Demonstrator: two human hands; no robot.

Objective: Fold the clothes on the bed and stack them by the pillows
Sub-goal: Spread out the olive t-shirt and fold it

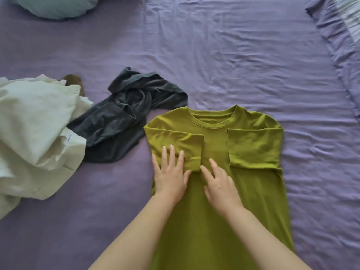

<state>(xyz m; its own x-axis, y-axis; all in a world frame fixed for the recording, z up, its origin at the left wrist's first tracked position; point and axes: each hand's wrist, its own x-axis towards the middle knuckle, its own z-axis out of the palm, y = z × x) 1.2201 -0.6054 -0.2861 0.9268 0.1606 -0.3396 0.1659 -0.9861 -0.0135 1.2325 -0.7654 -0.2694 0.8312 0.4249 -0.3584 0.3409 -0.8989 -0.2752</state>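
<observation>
L hand point(169, 173) flat, fingers straight, pressing folded left sleeve of green shirt point(224, 191); R hand point(220, 184) flat w/ fingers spread on shirt's chest, just beside. Shirt lies near-centre on purple bed point(233, 55), both sleeves folded in. Grey garment point(124, 117) & cream garment point(35, 129) crumpled at left; pillow point(54, 6) far left.

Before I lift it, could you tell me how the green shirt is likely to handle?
The green shirt would probably go floppy: it lies flat, sleeves folded inward. Those folds may fall open unless supported, since only the left hand and right hand rest on it. It looks thin and light.
</observation>
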